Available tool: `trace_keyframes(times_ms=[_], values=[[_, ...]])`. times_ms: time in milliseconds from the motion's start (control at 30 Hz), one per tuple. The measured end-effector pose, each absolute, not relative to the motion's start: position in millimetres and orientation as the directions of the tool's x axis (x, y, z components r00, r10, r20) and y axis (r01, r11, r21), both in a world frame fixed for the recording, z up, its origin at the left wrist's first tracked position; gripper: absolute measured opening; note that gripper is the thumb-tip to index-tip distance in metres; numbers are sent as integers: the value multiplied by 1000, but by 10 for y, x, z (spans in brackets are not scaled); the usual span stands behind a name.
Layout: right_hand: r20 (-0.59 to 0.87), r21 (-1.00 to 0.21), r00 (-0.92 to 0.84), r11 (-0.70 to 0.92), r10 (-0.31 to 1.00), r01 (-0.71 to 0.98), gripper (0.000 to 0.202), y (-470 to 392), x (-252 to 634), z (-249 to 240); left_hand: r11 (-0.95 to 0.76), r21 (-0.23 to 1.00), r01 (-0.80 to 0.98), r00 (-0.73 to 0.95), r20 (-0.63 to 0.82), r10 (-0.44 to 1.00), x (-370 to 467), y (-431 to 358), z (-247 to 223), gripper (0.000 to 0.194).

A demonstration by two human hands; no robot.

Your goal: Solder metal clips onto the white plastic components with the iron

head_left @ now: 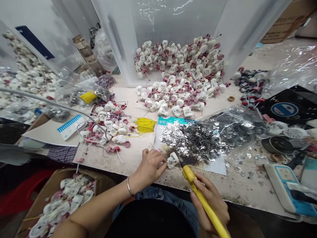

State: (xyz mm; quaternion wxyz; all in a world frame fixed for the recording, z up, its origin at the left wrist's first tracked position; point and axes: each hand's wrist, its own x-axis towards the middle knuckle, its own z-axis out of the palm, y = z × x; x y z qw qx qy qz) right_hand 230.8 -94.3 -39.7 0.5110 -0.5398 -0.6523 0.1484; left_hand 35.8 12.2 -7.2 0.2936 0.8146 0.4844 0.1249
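Note:
My left hand (151, 167) pinches a small white plastic part (172, 160) between thumb and fingers, just above the table's front edge. My right hand (210, 201) is wrapped round a long yellow electric screwdriver (198, 191). Its dark nose points up and left and meets or nearly meets the right side of the white part; the exact contact is too small to tell. Right behind the part, a heap of small shiny and dark metal pieces (193, 138) lies on a white sheet. A bundle of yellow wires (145, 125) rests to the left of that heap.
A translucent bin (119, 43) lies tipped, spilling white and pink parts (173, 92). More such parts (111, 122) with wires lie left. A cardboard box (101, 185) of white parts stands below left. A power strip (284, 188) and a black roll (287, 107) are at right.

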Motion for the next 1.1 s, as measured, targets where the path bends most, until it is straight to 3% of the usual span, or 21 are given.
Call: trace_keyframes(times_ms=[267,800,1000,1100], values=[[496,-681,-26,407,868,609,39,-1150,2502,-174,-409,584,701,509,-8,861,420,149,-168,11],[516,-559,-202,506,832,657,47,-1113,2579,-121,-362,548,754,484,-92,870,469,185,-115,11],[533,-666,35,393,846,634,45,-1169,2510,-195,-360,533,765,478,-95,873,485,186,-116,11],[533,-750,211,342,820,566,56,-1148,2417,-301,-361,528,769,481,-105,870,461,192,-108,10]])
